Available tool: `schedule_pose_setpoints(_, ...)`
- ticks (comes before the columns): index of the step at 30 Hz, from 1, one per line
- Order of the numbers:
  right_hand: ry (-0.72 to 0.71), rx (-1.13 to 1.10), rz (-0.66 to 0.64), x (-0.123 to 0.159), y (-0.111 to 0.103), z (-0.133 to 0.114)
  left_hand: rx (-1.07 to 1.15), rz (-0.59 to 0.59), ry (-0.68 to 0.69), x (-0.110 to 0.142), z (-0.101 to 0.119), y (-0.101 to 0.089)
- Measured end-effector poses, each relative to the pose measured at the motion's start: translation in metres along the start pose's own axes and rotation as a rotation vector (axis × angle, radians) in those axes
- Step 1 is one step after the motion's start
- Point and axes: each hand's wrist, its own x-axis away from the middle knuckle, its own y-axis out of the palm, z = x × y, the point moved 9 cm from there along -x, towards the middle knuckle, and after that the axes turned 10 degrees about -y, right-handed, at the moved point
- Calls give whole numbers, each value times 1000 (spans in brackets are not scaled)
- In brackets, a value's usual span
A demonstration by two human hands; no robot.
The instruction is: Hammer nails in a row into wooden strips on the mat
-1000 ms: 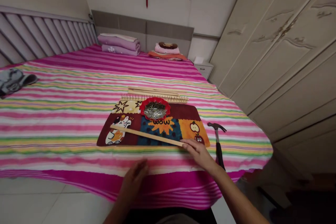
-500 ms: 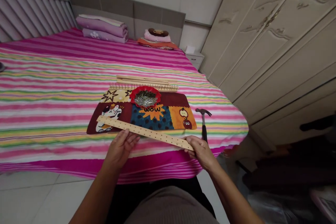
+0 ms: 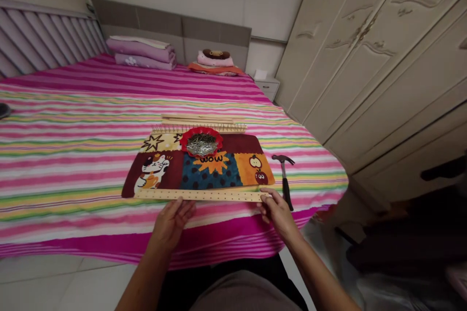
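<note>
A pale wooden strip (image 3: 204, 195) dotted with small dark holes or nail heads lies level along the near edge of a patterned mat (image 3: 175, 170). My left hand (image 3: 172, 221) has its thumb at the strip's near edge, left of the middle, with the fingers loosely curled below. At the right end, my right hand (image 3: 276, 210) pinches the strip between thumb and fingers. A red scalloped bowl (image 3: 185, 142) full of metal nails (image 3: 202, 145) stands on the mat's far part. Right of the mat lies a claw hammer (image 3: 285, 182) with a black handle.
Behind the bowl is a wooden strip with upright nails (image 3: 233, 129), and beyond it are plain wooden strips (image 3: 197, 118). Folded purple bedding (image 3: 142, 53) and a pink folded stack (image 3: 215, 62) rest near the headboard (image 3: 215, 35). A wardrobe (image 3: 335, 58) stands right of the bed.
The strip has swung from a slant to nearly level, its left end coming toward me, off the cat picture. Both hands stay at it. The view has tilted slightly upward.
</note>
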Motion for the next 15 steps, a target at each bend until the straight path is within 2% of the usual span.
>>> schedule_pose_setpoints(4,0,33,50,-12,-3,12,-31,18,-24,-13,-2,2)
schedule_pose_setpoints(10,-31,107,59,-54,1,13,-135,47,-95,-30,13,22)
schedule_pose_setpoints(15,-29,202,20,-80,3,18,-402,87,-165,-33,4,11)
